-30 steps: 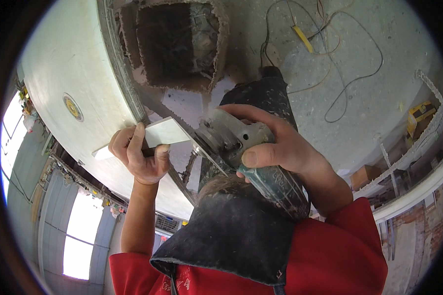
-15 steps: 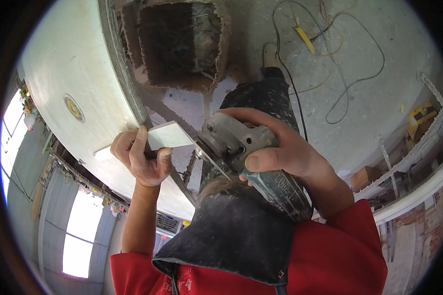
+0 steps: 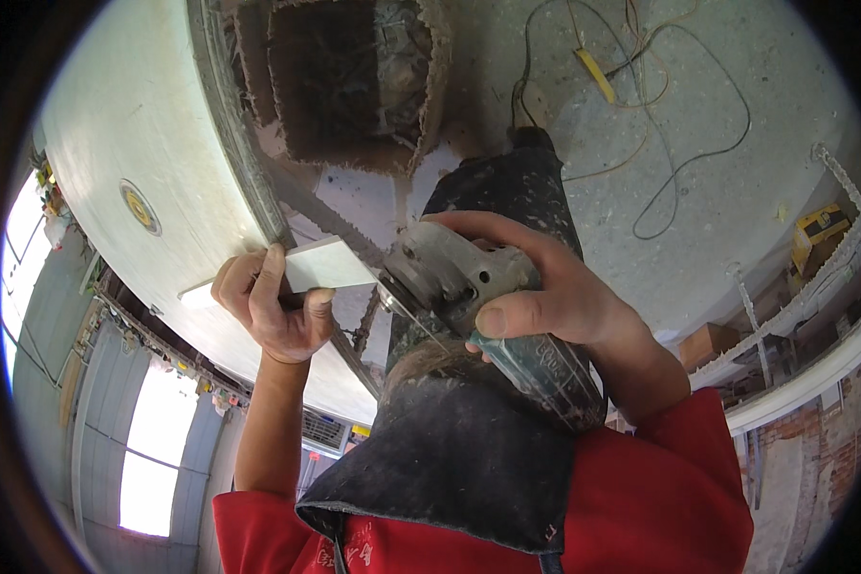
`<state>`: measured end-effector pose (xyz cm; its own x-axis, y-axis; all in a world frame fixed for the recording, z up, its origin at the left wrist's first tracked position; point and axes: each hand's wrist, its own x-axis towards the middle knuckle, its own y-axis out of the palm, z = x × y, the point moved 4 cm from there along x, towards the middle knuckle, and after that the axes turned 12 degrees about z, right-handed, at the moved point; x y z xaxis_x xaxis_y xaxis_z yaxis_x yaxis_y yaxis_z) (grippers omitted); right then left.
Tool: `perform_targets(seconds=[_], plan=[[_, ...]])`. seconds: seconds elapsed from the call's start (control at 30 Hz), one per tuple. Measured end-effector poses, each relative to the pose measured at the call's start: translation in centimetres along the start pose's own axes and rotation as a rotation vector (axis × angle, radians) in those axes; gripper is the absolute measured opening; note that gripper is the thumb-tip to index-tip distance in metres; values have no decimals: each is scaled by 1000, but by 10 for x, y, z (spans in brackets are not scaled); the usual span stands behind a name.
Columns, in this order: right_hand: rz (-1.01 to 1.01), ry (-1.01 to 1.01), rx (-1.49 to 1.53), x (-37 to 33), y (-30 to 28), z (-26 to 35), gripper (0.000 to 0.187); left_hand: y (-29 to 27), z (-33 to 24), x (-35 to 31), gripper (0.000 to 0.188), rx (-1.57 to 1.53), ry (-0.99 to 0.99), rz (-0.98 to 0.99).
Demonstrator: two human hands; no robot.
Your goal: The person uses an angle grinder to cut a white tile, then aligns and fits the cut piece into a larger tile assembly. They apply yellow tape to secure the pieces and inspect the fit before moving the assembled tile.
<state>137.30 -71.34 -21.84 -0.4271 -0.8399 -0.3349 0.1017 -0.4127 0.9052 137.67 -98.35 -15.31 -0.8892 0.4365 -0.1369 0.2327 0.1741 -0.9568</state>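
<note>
A flat white strip [image 3: 327, 267], like a piece of tile or board, is pinched in my left hand [image 3: 275, 308]. The strip sticks out past the edge of the white table, its right end slanted. My right hand [image 3: 555, 297] is wrapped round the body of a dusty grey and teal angle grinder [image 3: 536, 368]. The grinder's thin disc [image 3: 417, 316] stands right by the strip's slanted end; whether they touch I cannot tell. Part of the handle lies hidden under my right hand and against my dark apron [image 3: 440, 445].
The white table [image 3: 115, 124] curves along my left, with a round yellow disc [image 3: 141, 207] on it. Ahead stands a dusty bin [image 3: 344, 86] of debris. Cables [image 3: 674, 177] and a yellow bar [image 3: 595, 76] lie on the floor. Boxes [image 3: 818, 237] sit on a right-hand shelf.
The strip, the grinder and both hands are nearly where they were. The grinder's cable near my leg has shifted, and the whole view has moved very slightly.
</note>
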Motion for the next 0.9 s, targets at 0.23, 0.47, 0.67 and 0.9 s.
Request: perform_targets(seconds=[0.23, 0.47, 0.67, 0.9], plan=[[-24, 57, 93, -3, 2, -16, 98, 0, 1, 0, 64, 14, 37, -5], [-50, 7, 78, -11, 2, -23, 98, 0, 3, -2, 64, 3, 26, 13], [-50, 7, 119, -12, 6, -11, 97, 1, 2, -2, 64, 10, 26, 9], [-30, -5, 82, -1, 5, 5, 93, 1, 2, -4, 62, -29, -21, -5]])
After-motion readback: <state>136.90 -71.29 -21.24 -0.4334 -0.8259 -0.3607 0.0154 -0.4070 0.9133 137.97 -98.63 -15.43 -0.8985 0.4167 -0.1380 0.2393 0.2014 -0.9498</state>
